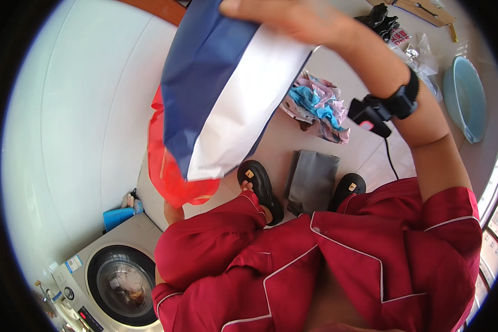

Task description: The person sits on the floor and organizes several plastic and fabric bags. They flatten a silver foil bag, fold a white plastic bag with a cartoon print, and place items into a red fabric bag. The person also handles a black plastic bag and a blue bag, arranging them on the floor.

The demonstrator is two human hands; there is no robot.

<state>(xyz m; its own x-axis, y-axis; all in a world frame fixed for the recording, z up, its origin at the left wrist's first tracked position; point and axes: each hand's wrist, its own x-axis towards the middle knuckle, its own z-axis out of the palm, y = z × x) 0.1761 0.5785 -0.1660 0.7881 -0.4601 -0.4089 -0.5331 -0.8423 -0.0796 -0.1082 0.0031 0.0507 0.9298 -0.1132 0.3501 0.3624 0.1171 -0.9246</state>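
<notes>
A large dark blue and white bag (228,99) fills the upper middle of the view, raised above the floor. My right hand (290,20), blurred and cut by the top edge, grips its upper part, the thumb lying on the blue side. A black strap with a black device (371,116) and a cable is on my right forearm. Behind and below the blue and white bag hangs a red plastic bag (170,178). My left hand (174,213) reaches to the red bag's lower edge; its fingers are hidden there.
A folded dark grey package (313,180) lies between my black clogs (259,186). Crumpled pink and blue cloth (317,103) lies beyond. At right are a light blue basin (465,99) and clear plastic wrapping (423,58). A front-loading washing machine (122,282) stands lower left.
</notes>
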